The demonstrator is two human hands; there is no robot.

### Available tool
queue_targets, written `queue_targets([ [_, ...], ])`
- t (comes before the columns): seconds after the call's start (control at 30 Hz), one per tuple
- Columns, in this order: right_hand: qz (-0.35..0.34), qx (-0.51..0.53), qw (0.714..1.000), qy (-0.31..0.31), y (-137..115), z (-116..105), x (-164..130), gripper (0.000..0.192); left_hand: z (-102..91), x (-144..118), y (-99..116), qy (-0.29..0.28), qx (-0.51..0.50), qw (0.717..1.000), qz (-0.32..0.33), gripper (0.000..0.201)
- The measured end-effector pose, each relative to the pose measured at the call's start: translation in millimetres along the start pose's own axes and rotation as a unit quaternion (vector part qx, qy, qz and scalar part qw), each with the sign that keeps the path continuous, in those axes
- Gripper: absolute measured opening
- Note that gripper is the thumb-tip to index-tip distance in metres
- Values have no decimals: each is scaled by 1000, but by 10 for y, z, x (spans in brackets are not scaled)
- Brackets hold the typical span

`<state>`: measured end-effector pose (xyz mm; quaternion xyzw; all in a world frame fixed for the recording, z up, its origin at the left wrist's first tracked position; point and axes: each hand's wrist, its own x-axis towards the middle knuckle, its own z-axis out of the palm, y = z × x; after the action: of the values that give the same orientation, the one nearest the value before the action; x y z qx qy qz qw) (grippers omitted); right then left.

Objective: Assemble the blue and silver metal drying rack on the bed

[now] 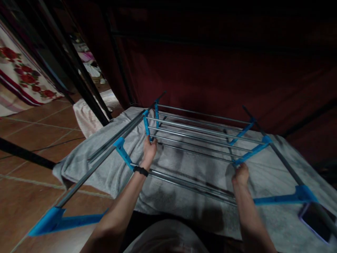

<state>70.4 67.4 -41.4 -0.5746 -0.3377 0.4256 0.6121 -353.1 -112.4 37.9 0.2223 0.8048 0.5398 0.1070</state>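
A metal rack point(195, 130) with grey tubes and blue plastic brackets lies over a bed in front of me. My left hand point(150, 149), with a black band at the wrist, is closed around the lower end of a blue bracket point(146, 123) on the rack's left side. On the right side, my right hand point(240, 174) grips the lower end of another blue bracket point(252, 154). Several parallel tubes run between the two hands. Nearer to me, more blue brackets point(123, 153) and a lower pair of tubes point(189, 185) belong to the same frame.
Grey blanket point(163, 200) covers the bed under the rack. A phone point(318, 221) lies at the right, beneath a tube. Dark red curtain point(200, 77) hangs behind. Dark posts point(86, 77), tiled floor point(26, 196) and a flowered cloth point(26, 75) are at the left.
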Motion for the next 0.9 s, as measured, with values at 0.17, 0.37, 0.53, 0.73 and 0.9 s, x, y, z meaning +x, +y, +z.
queue_targets([
  [0.17, 5, 3, 1000, -7, 25, -369, -863, 36, -210, -742, 53, -199, 48, 958, 200, 40],
  [0.37, -110, -110, 980, -125, 76, -688, -1999, 29, -104, -1235, 17, -394, 214, 803, 392, 47],
  [0.53, -153, -139, 972, -115, 268, -889, -2226, 26, 70, -1396, -53, -448, 293, 723, 437, 37],
  [0.73, -88, -118, 989, 14, 375, -1278, -1868, 27, 105, -1426, -58, -444, 335, 702, 444, 34],
  [0.9, -62, -149, 985, 65, 375, -1458, -1581, 32, 203, -1566, -109, -419, 309, 698, 492, 42],
])
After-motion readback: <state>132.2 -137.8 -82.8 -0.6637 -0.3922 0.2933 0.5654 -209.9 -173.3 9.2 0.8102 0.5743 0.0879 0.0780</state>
